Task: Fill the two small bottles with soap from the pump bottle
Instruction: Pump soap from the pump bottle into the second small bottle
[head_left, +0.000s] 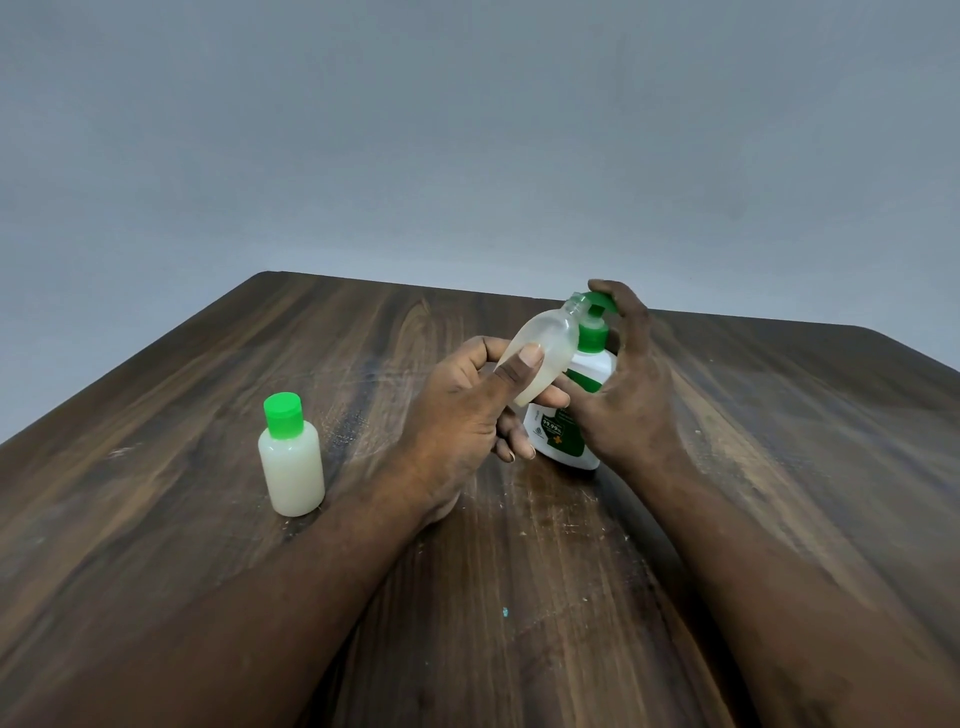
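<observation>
The left hand (467, 410) pinches the open small bottle (545, 348) with thumb and fingers, tipped, its mouth by the green pump top (602, 301). The right hand (628, 395) curls its fingers round the pump bottle (551, 434) on the bench (208, 571). The capped small bottle (291, 467) stands apart, left.

Only readable bit here is on the white plastic pump bottle (589, 366) with the green pump top. Its green label (563, 422) says "99.99" in white, with what looks like a % after it. There's a little round seal (540, 432) beside that and a plus-shaped mark (559, 441) just under it. The rest of the print is too small and blurry.
</observation>
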